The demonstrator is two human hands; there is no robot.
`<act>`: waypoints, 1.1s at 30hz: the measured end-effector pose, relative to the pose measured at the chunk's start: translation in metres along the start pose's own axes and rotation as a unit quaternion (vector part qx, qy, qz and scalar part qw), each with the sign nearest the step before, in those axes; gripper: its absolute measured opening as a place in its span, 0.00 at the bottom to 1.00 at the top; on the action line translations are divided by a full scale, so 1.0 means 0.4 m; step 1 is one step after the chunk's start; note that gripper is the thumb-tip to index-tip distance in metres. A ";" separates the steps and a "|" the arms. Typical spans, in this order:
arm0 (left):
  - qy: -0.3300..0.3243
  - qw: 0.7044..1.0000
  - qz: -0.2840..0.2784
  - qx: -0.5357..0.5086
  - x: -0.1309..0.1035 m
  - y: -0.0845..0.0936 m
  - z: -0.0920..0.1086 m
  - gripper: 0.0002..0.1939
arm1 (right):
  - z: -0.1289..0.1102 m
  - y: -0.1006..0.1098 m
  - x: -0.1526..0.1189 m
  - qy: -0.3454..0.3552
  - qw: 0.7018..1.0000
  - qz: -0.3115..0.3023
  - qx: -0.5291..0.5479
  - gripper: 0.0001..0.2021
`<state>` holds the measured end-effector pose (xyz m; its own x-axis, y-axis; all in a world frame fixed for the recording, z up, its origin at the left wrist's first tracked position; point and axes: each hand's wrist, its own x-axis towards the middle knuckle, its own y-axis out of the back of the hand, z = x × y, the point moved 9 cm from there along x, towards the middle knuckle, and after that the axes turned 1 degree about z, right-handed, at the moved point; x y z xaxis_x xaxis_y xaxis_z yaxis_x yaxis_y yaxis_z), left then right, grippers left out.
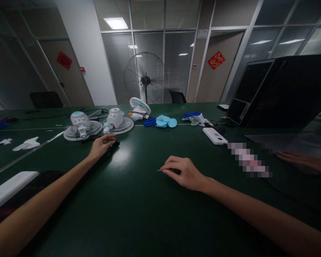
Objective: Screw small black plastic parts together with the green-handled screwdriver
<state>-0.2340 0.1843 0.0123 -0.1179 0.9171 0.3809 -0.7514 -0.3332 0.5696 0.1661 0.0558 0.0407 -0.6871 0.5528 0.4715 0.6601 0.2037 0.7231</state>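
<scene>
A thin metallic piece (159,170) is being held over the green table (139,214), its tip projecting leftward from the right hand (186,174). Thumb and fingers are being pressed together on it; contact with the table cannot be confirmed. At the fingertips of the left hand (98,147), a small dark object (117,143) is being noted; whether it is being gripped cannot be told. The step in hand is being assessed as handling of small parts; the next move is judged to be calling for a steady right pinch and a secure left hold. Beyond, white fan assemblies (115,116) are lying near a light-blue blade piece (166,121). Far right, another person's hand (302,159) is being observed.
</scene>
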 end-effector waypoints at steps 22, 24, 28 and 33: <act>0.073 0.990 0.004 -0.119 -0.003 -0.014 -0.022 0.31 | -0.002 0.003 -0.002 0.000 1.000 -0.004 -0.011 0.10; 0.071 0.991 -0.001 -0.111 -0.005 -0.016 -0.017 0.32 | -0.002 0.003 -0.001 0.000 1.000 -0.006 -0.011 0.10; 0.063 0.995 -0.020 -0.077 -0.004 -0.020 -0.017 0.35 | -0.002 0.002 0.001 0.001 1.000 -0.011 -0.015 0.10; 0.057 0.997 -0.047 -0.039 -0.002 -0.031 -0.016 0.38 | 0.003 -0.002 -0.001 -0.001 1.000 -0.012 -0.015 0.10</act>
<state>-0.2289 0.1890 0.0001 -0.1136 0.9638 0.2412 -0.8098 -0.2304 0.5395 0.1659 0.0563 0.0393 -0.7018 0.5498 0.4530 0.6344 0.1932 0.7485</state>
